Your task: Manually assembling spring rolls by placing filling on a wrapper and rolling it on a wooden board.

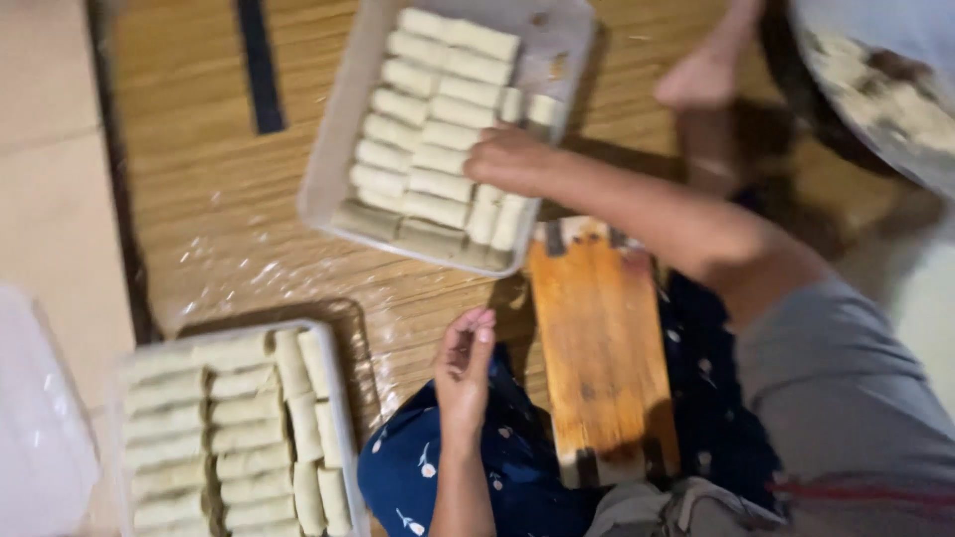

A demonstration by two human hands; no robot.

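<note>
My right hand (507,159) reaches out over a white rectangular tray (333,149) on the wooden floor. Its bent fingers lie on the pale rolled pastries (428,129) that fill the tray in rows; motion blur hides whether it grips one. My left hand (465,358) rests palm up on my knee, over dark blue patterned cloth (507,467), fingers loosely apart and holding nothing. A second white tray (333,398) packed with the same pale rolls (229,438) sits at the lower left, just beside my left hand.
A worn wooden board (597,338) lies in front of my lap, between the two arms. A bare foot (696,80) shows at the top right, next to a large round pan (875,89) holding a pale mass. A translucent plastic lid (40,418) sits far left.
</note>
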